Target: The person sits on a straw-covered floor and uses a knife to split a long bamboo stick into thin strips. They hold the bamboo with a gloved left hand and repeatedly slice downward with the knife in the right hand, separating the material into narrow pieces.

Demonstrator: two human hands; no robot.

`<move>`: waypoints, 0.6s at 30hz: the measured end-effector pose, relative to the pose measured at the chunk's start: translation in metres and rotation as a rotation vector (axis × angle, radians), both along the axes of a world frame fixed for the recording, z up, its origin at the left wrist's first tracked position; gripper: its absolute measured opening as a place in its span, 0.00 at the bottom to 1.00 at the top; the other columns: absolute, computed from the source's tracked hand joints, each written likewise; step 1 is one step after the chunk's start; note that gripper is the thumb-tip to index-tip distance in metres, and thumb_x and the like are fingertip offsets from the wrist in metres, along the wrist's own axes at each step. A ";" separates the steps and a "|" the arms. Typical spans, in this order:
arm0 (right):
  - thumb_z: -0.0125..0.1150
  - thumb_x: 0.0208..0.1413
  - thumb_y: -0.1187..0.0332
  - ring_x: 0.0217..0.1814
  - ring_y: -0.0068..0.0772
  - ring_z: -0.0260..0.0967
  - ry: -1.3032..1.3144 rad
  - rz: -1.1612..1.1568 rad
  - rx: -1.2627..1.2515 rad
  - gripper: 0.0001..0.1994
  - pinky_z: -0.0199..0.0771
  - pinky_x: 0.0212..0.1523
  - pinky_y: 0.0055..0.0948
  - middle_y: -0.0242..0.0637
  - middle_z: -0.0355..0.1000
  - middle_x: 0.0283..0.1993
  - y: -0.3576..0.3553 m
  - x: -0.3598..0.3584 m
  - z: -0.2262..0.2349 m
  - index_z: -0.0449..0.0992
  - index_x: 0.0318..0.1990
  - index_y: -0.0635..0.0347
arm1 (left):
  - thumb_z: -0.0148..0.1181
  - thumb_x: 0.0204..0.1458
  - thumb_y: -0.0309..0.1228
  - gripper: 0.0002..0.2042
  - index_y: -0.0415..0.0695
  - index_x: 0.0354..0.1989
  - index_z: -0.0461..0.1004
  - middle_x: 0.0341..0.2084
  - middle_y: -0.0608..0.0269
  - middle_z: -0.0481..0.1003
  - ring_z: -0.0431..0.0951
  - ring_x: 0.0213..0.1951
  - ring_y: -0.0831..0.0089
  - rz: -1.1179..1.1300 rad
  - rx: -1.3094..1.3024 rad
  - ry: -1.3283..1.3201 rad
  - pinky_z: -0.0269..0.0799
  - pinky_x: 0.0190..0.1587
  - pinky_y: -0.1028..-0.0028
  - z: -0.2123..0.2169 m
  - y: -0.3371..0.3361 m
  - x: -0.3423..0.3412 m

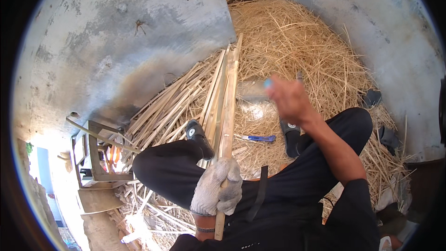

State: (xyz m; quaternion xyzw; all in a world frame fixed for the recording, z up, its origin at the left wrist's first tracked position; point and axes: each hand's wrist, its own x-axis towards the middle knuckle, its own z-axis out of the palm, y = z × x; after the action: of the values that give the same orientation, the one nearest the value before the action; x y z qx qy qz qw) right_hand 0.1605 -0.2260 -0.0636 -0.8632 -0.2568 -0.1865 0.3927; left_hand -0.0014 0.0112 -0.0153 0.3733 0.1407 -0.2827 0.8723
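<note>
My left hand (217, 187), in a pale knitted work glove, is wrapped round a long split bamboo strip (227, 135). The strip runs away from me between my knees, and its near end sticks out below the glove. Raised at the right of the strip, my bare right hand (290, 98) is curled and smeared by motion. A blue spot shows at its left side and a small dark tip above it; what it holds cannot be made out. On the ground between my feet lies a blue-handled cutter knife (259, 138).
More bamboo strips (169, 104) lie in a pile at the left, beside a grey wall (130, 32). A heap of straw-like shavings (292, 32) fills the far corner. A wooden frame (100, 153) stands at the left. Loose dark footwear (388, 137) lies at the right.
</note>
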 end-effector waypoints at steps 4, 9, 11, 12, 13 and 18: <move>0.55 0.65 0.50 0.18 0.47 0.69 -0.005 0.257 -0.090 0.20 0.66 0.21 0.42 0.42 0.69 0.18 0.028 -0.020 0.005 0.69 0.31 0.59 | 0.42 0.69 0.49 0.21 0.47 0.29 0.65 0.06 0.73 0.55 0.51 0.03 0.81 0.020 -0.203 0.089 0.47 0.04 0.79 0.003 -0.004 -0.002; 0.56 0.64 0.50 0.20 0.49 0.71 -0.033 0.182 -0.205 0.21 0.68 0.22 0.43 0.43 0.71 0.20 0.028 -0.021 -0.003 0.68 0.30 0.59 | 0.37 0.71 0.49 0.22 0.48 0.28 0.63 0.05 0.73 0.55 0.52 0.02 0.80 0.016 -0.399 0.098 0.50 0.04 0.79 -0.012 -0.008 -0.001; 0.55 0.65 0.49 0.19 0.48 0.70 -0.052 0.122 -0.251 0.21 0.68 0.22 0.44 0.43 0.71 0.19 0.030 -0.017 -0.010 0.69 0.30 0.59 | 0.35 0.71 0.49 0.22 0.48 0.28 0.63 0.05 0.73 0.54 0.52 0.02 0.79 0.020 -0.419 0.102 0.51 0.04 0.79 -0.017 -0.008 0.001; 0.54 0.65 0.48 0.18 0.48 0.70 -0.049 0.082 -0.284 0.22 0.68 0.21 0.44 0.42 0.70 0.18 0.034 -0.013 -0.014 0.69 0.30 0.59 | 0.34 0.71 0.49 0.23 0.48 0.28 0.63 0.05 0.74 0.54 0.52 0.02 0.79 0.023 -0.434 0.104 0.51 0.04 0.78 -0.019 -0.005 0.004; 0.53 0.65 0.48 0.18 0.47 0.70 -0.047 0.042 -0.316 0.22 0.67 0.21 0.44 0.42 0.70 0.18 0.035 -0.008 -0.020 0.70 0.29 0.59 | 0.34 0.71 0.49 0.23 0.48 0.28 0.63 0.04 0.74 0.53 0.52 0.02 0.78 0.026 -0.448 0.107 0.51 0.04 0.78 -0.020 -0.004 0.005; 0.43 0.70 0.47 0.14 0.41 0.67 0.050 -0.619 -0.339 0.26 0.63 0.16 0.44 0.40 0.67 0.15 -0.030 0.073 -0.033 0.71 0.30 0.59 | 0.31 0.71 0.50 0.24 0.46 0.28 0.62 0.03 0.72 0.53 0.52 0.02 0.78 -0.070 -0.555 0.138 0.51 0.03 0.77 -0.004 -0.011 -0.017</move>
State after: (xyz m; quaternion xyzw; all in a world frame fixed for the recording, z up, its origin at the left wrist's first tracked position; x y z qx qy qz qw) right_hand 0.2331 -0.2563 -0.0964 -0.9573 -0.0009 -0.2302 0.1750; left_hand -0.0180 -0.0001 -0.0189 0.1048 0.1039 -0.3651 0.9192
